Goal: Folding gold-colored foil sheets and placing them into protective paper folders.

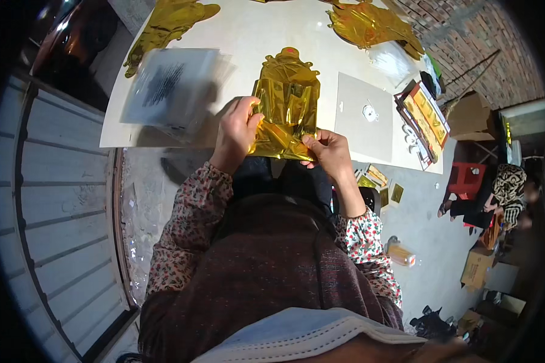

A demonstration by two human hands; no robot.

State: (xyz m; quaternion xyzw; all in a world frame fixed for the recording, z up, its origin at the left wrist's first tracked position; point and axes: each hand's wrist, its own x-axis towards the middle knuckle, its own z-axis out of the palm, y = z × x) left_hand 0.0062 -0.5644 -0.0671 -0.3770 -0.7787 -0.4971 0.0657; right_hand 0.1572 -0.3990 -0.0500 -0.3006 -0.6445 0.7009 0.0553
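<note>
A shiny gold foil piece with a scalloped, pointed top (287,100) lies at the table's near edge, partly folded over itself. My left hand (240,124) grips its left side, thumb on the foil and fingers curled behind. At the lower right corner my right hand (330,152) pinches the foil between thumb and fingers. Just left of my left hand is a stack of clear plastic sleeves (169,88). A grey card sheet (364,121) with a small white emblem lies to the right of the foil.
More gold foil pieces lie at the table's far left (175,24) and far right (372,25). Printed red-and-yellow cards (427,121) sit at the right edge. A white slatted gate (66,206) stands at left. A person (496,196) sits at right near a red stool (466,179).
</note>
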